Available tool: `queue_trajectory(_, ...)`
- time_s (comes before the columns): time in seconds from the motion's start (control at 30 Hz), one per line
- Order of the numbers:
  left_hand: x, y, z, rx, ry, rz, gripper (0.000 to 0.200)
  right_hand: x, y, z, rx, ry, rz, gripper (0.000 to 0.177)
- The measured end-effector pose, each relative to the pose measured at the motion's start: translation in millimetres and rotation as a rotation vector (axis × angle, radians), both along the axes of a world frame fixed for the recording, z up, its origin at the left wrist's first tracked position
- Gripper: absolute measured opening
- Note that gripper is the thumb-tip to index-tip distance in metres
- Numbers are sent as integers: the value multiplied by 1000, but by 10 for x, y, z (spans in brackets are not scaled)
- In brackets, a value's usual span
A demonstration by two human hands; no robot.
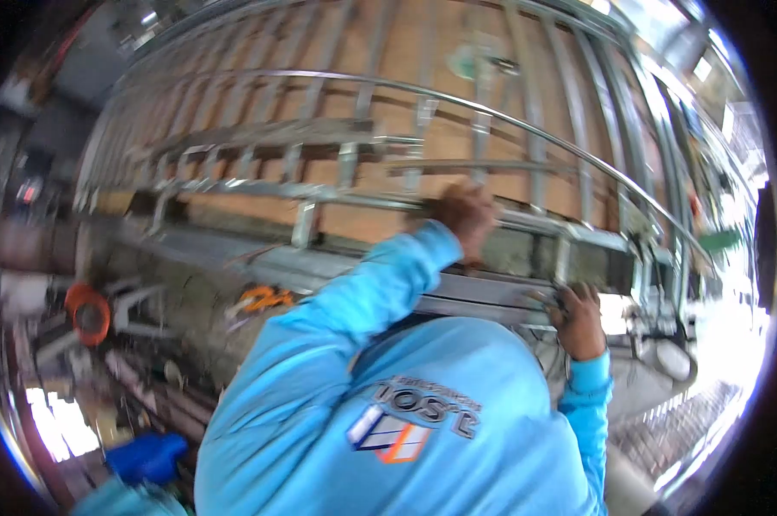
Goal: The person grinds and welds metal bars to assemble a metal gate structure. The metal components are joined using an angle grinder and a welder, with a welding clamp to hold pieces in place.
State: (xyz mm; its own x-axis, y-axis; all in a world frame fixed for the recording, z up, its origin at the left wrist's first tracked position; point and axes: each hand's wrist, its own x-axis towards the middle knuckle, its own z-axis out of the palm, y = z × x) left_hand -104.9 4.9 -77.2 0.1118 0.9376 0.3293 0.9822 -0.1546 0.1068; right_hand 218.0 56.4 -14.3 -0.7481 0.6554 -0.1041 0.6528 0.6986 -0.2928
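Observation:
My left hand (464, 215), blurred by motion, reaches to the middle of a large metal frame. Its fingers are curled over the lower metal rail (362, 199). Farther right, my right hand (580, 321) is closed near the frame's front edge, by a short upright post (564, 258). Something small and dark shows at its fingers, too blurred to name. Between my hands and body runs a grey metal beam (491, 291). A thin curved-looking metal rod (526, 127) lies across the frame's bars, beyond both hands.
Brown panels (397, 60) show behind the metal slats. To the left are orange-handled tools (266, 298), an orange round object (88, 314) and clutter on the ground. A blue object (147, 457) lies at lower left. A green item (719, 241) sits at the right.

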Motion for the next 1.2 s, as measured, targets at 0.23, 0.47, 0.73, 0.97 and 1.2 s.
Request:
queue_trajectory(0.23,-25,-61,157,-66,-153,65,29,-33,-97,124,86,56,-63,36)
queue_trajectory(0.47,-35,-80,182,-2,-114,35,27,-20,-125,82,100,32,-104,36)
queue_trajectory(0.73,-69,-16,132,-46,-94,39,26,-27,-111,123,79,14,-93,39)
queue_trajectory(0.97,-204,-78,162,-53,-100,73,24,-36,-155,101,101,67,-116,41)
queue_trajectory(1.2,-435,86,80,16,-119,78,20,-14,-156,90,74,110,-119,42)
